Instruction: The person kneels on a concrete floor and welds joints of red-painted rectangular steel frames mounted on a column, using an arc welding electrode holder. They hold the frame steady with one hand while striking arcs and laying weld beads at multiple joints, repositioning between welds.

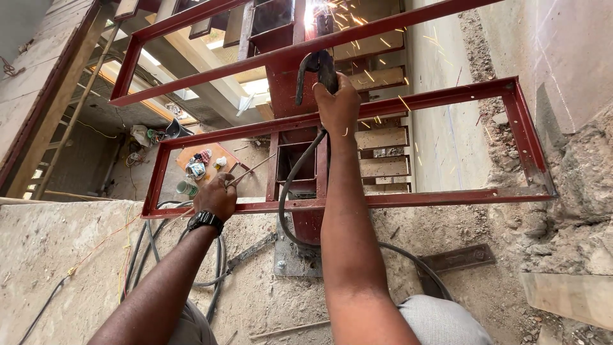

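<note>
Electrode holder [317, 71] in right hand [338, 105], left hand [216, 197] perhaps gripping rods [250, 171]

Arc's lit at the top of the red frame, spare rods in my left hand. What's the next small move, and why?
Probably feed the electrode holder in the right hand slightly toward the sparking joint: the arc is burning there, and the left hand only holds the spare rods by the red steel frame.

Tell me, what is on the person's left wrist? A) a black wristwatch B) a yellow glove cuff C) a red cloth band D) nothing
A: a black wristwatch sits just behind the left hand, which holds thin rods beside the red frame.
</note>
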